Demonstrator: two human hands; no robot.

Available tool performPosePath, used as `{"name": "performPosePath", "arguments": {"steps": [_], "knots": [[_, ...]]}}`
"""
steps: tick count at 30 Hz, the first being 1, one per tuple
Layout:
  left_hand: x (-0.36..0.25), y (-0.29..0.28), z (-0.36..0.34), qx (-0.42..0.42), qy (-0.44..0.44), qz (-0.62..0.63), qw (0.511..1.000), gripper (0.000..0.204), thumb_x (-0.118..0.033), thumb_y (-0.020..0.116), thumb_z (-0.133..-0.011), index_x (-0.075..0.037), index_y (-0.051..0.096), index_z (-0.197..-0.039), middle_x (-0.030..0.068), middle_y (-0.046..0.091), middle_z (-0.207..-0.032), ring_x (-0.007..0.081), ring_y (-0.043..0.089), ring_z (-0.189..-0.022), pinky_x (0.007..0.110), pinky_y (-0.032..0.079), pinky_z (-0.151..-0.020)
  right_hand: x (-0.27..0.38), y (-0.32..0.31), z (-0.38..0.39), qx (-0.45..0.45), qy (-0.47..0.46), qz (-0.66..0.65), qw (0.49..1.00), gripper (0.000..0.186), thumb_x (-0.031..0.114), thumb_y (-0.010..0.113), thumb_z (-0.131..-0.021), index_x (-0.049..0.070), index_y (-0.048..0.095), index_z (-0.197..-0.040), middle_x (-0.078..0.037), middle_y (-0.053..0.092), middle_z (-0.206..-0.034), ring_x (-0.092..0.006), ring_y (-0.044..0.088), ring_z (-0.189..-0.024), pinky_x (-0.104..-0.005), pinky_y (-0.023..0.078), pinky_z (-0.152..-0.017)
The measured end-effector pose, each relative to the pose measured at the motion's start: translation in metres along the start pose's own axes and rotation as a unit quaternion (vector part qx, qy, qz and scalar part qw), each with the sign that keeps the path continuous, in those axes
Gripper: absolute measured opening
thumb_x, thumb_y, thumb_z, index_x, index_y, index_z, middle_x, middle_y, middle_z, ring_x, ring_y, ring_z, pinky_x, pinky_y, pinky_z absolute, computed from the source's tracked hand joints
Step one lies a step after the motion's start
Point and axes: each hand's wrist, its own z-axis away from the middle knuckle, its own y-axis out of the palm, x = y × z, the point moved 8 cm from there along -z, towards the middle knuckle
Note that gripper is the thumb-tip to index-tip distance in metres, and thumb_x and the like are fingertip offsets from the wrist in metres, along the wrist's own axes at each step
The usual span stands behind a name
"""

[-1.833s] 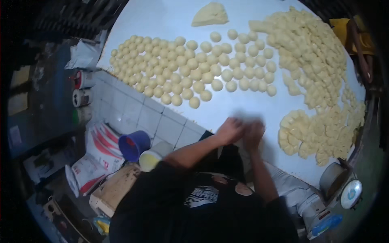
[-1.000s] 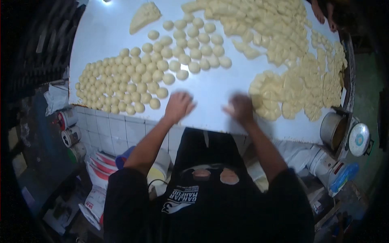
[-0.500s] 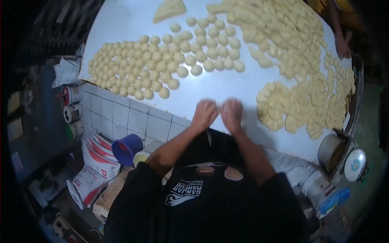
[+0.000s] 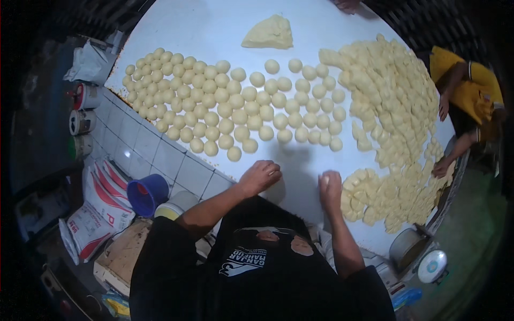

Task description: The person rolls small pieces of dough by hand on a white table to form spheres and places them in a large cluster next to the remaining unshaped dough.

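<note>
My left hand [image 4: 261,177] hovers near the front edge of the white table, just below the rows of round dough balls [image 4: 225,126]. Its fingers are curled, and whatever they enclose is hidden. To the right, my right hand [image 4: 330,191] is closed, with a pale piece of dough [image 4: 324,181] showing at its fingers. It is beside the lower heap of flattened dough pieces [image 4: 369,198]. A larger heap of cut dough pieces [image 4: 393,96] spreads over the table's right side. One big dough lump [image 4: 269,33] lies at the far side.
A co-worker in a yellow shirt [image 4: 468,88] reaches to the right heap; another hand [image 4: 348,5] shows at the far edge. Below the table stand a purple bucket [image 4: 145,196], white-and-red sacks [image 4: 101,214], a cardboard box [image 4: 122,251] and a metal pot [image 4: 409,245].
My hands, together before, have moved apart, the right one toward the heap of dough. The view has shifted, bringing more of the far side and the co-worker into sight.
</note>
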Motion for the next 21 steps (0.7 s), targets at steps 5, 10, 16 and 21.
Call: {"name": "performPosePath", "arguments": {"steps": [5, 10, 16, 21], "knots": [[-0.009, -0.01, 0.011, -0.069, 0.0, 0.007, 0.998, 0.034, -0.02, 0.072, -0.092, -0.008, 0.065, -0.123, 0.0115, 0.061, -0.129, 0.0328, 0.06, -0.124, 0.048, 0.051, -0.101, 0.207, -0.027, -0.259, 0.075, -0.107, -0.079, 0.988, 0.033, 0.027, 0.066, -0.105, -0.002, 0.067, -0.121, -0.026, 0.066, -0.11, -0.0471, 0.064, -0.105, -0.0499, 0.051, -0.093], [0.005, -0.026, 0.01, 0.006, 0.062, 0.08, 0.995, 0.04, -0.018, 0.066, -0.086, -0.007, 0.064, -0.125, 0.0101, 0.06, -0.131, 0.0311, 0.061, -0.125, 0.047, 0.051, -0.105, 0.279, 0.04, -0.45, -0.036, -0.301, -0.005, 0.953, 0.028, 0.019, 0.063, -0.105, -0.001, 0.068, -0.122, -0.026, 0.068, -0.119, -0.0462, 0.064, -0.112, -0.0512, 0.052, -0.097], [0.01, -0.025, 0.019, -0.045, 0.022, 0.12, 0.992, 0.038, -0.018, 0.067, -0.087, -0.007, 0.064, -0.123, 0.0107, 0.062, -0.123, 0.0305, 0.062, -0.121, 0.046, 0.052, -0.103, 0.27, 0.029, -0.34, 0.119, -0.133, -0.015, 0.984, 0.029, 0.026, 0.054, -0.11, -0.002, 0.059, -0.104, -0.028, 0.064, -0.101, -0.0512, 0.061, -0.097, -0.0557, 0.049, -0.085], [-0.014, -0.007, 0.026, 0.029, 0.095, 0.133, 0.986, 0.032, -0.021, 0.07, -0.087, -0.008, 0.067, -0.117, 0.0104, 0.064, -0.12, 0.0311, 0.064, -0.116, 0.048, 0.052, -0.102, 0.108, 0.03, -0.031, 0.137, -0.093, 0.006, 0.986, 0.015, 0.01, 0.071, -0.098, 0.002, 0.066, -0.108, -0.022, 0.064, -0.1, -0.0441, 0.066, -0.094, -0.0539, 0.053, -0.082]]}}
